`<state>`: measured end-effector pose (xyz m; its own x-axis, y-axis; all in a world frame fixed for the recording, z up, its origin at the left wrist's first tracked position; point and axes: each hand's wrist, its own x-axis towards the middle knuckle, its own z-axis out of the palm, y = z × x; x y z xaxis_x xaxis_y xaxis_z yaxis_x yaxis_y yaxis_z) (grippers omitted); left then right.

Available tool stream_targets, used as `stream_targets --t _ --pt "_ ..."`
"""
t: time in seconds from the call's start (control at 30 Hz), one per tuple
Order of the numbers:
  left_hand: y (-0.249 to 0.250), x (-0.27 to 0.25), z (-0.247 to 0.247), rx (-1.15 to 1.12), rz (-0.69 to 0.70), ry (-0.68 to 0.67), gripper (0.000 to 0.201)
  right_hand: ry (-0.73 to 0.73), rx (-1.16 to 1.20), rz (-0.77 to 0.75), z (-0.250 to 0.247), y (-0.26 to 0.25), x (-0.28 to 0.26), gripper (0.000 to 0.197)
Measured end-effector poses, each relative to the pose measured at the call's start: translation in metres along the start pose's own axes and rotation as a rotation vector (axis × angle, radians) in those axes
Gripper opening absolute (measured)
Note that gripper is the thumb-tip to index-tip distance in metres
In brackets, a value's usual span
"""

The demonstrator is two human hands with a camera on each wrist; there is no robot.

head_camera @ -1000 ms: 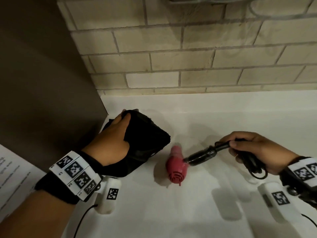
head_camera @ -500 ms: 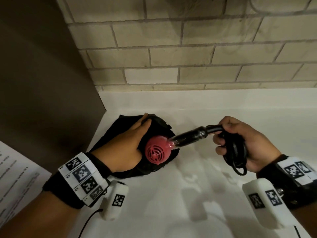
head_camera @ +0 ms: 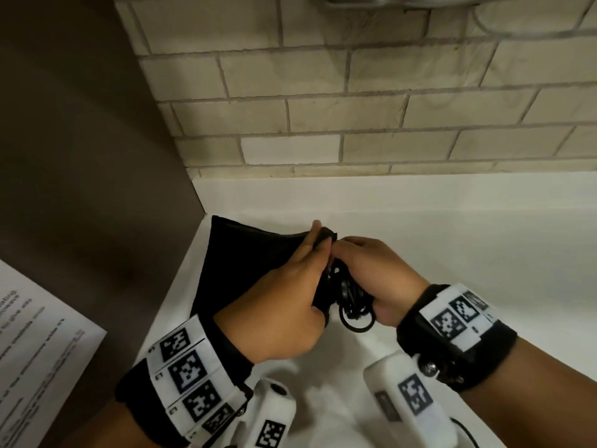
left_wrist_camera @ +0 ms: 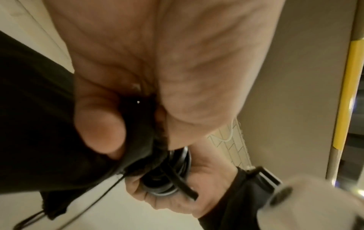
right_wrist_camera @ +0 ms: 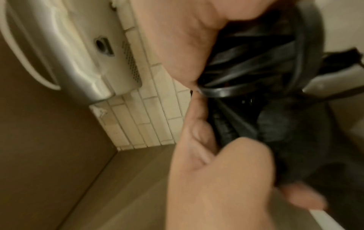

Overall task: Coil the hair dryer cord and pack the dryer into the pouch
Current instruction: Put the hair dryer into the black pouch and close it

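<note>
Most of the job looks done: left hand (head_camera: 284,305) pinches the pouch (head_camera: 245,270) mouth while right-hand (head_camera: 374,279) fingers clutch the coiled cord (head_camera: 352,302), dryer unseen.

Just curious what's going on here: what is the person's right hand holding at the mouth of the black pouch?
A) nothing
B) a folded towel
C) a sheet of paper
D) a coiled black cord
D: the right hand grips loops of the coiled black cord beside the pouch opening, which the left hand holds.

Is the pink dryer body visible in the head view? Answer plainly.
No: only the black pouch and coiled cord show between the hands.
</note>
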<state>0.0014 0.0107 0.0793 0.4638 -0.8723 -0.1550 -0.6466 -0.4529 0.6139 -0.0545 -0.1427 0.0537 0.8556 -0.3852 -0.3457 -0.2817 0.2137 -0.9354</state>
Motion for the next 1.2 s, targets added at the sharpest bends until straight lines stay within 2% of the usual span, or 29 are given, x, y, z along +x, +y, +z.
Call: stream_targets --t 0.17,0.27,0.33,0.4,0.5,0.6,0.67,0.73,0.8,0.83,0.9,0.93,1.0,1.03,1.07,1.13,1.2 --pt "0.008 -0.015 -0.002 -0.022 -0.002 0.028 0.103 -0.192 0.296 0.286 0.010 -0.014 0.000 0.033" --pt "0.014 -0.024 0.002 0.036 0.031 0.025 0.110 -0.165 0.375 0.319 0.008 -0.026 0.003 0.038" --pt "0.016 -0.026 0.006 0.098 0.035 0.034 0.111 -0.150 0.436 0.283 0.007 -0.033 0.006 0.034" --pt "0.015 -0.025 0.008 0.052 0.043 0.067 0.109 -0.126 0.478 0.239 0.012 -0.033 0.007 0.028" --pt "0.016 -0.020 0.002 -0.191 0.092 0.110 0.106 -0.131 0.425 0.162 0.023 -0.022 0.003 0.023" --pt "0.018 -0.013 -0.012 -0.526 0.030 0.188 0.109 -0.183 0.297 0.077 0.026 -0.016 -0.006 0.018" --pt "0.015 -0.011 -0.023 -0.632 -0.006 0.250 0.109 -0.245 0.208 0.005 0.020 -0.016 -0.012 0.022" --pt "0.009 -0.010 -0.037 -0.612 -0.020 0.315 0.099 -0.338 0.069 -0.081 0.012 -0.017 -0.018 0.042" --pt "0.005 -0.010 -0.050 -0.548 -0.040 0.377 0.085 -0.374 -0.133 -0.172 0.007 -0.012 -0.019 0.051" --pt "0.004 -0.011 -0.056 -0.517 -0.057 0.406 0.081 -0.334 -0.230 -0.229 0.005 -0.009 -0.017 0.050" --pt "0.002 -0.015 -0.065 -0.388 -0.091 0.477 0.070 -0.233 -0.214 -0.301 -0.001 -0.009 -0.012 0.044" --pt "-0.001 -0.016 -0.069 -0.226 -0.067 0.538 0.060 -0.206 -0.144 -0.324 -0.005 -0.013 -0.012 0.039" --pt "-0.008 -0.020 -0.082 0.197 0.046 0.679 0.027 -0.192 -0.088 -0.404 -0.014 -0.029 -0.012 0.035" --pt "-0.012 -0.022 -0.087 0.335 0.096 0.712 0.020 -0.199 -0.132 -0.455 -0.019 -0.040 -0.013 0.034" --pt "-0.016 -0.022 -0.092 0.402 0.148 0.716 0.026 -0.209 -0.198 -0.507 -0.023 -0.051 -0.014 0.033" --pt "-0.020 -0.017 -0.097 0.337 0.319 0.683 0.030 -0.210 -0.335 -0.596 -0.028 -0.067 -0.012 0.029" --pt "-0.015 -0.014 -0.097 0.120 0.470 0.552 0.031 -0.163 -0.429 -0.664 -0.032 -0.079 -0.009 0.023"
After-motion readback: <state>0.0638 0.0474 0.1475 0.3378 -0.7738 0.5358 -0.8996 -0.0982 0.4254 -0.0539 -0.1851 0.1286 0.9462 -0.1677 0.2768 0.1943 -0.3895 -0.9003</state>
